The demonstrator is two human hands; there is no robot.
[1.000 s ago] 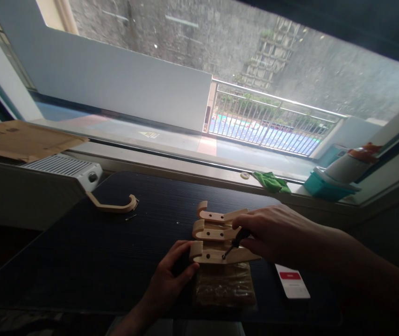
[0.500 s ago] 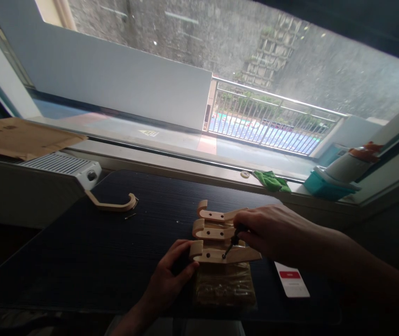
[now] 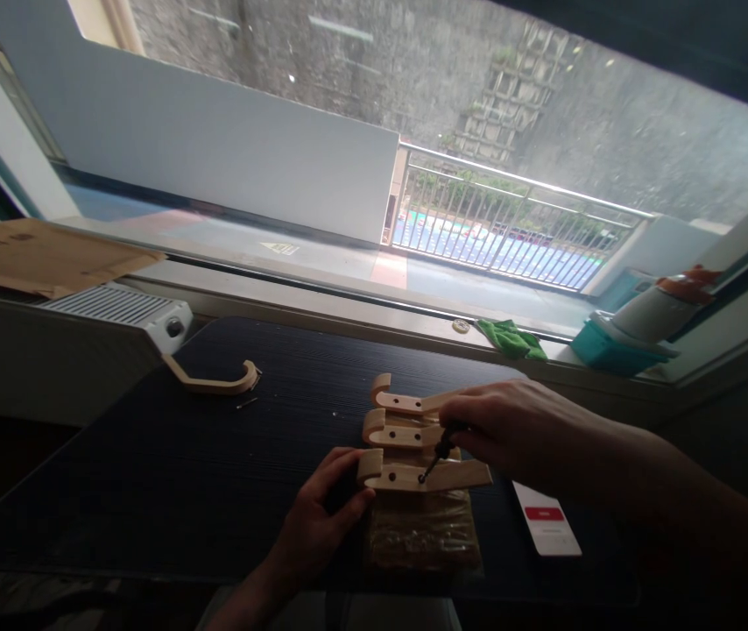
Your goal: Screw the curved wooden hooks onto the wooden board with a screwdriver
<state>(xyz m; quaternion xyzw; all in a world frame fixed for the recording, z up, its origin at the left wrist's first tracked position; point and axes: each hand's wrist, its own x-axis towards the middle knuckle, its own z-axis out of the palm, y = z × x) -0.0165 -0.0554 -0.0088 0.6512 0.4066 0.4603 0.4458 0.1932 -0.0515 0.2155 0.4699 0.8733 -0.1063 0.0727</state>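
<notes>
My right hand is closed round the dark handle of a screwdriver. Its tip meets the right-hand hole of the nearest wooden hook. The curled left end of that hook is gripped between the thumb and fingers of my left hand. Two more wooden hooks, a middle one and a far one, lie parallel behind it, each with two dark holes or screw heads. Beneath the hooks is a block wrapped in shiny brownish plastic. My right hand covers the right ends of the farther hooks.
A loose wooden hook lies on the dark table at left, with a small screw near it. At right is a phone with a lit screen. A green cloth and a teal box stand along the windowsill.
Both hands keep their places on the hook and the screwdriver. The whole view has shifted very slightly; nothing else has visibly moved.
</notes>
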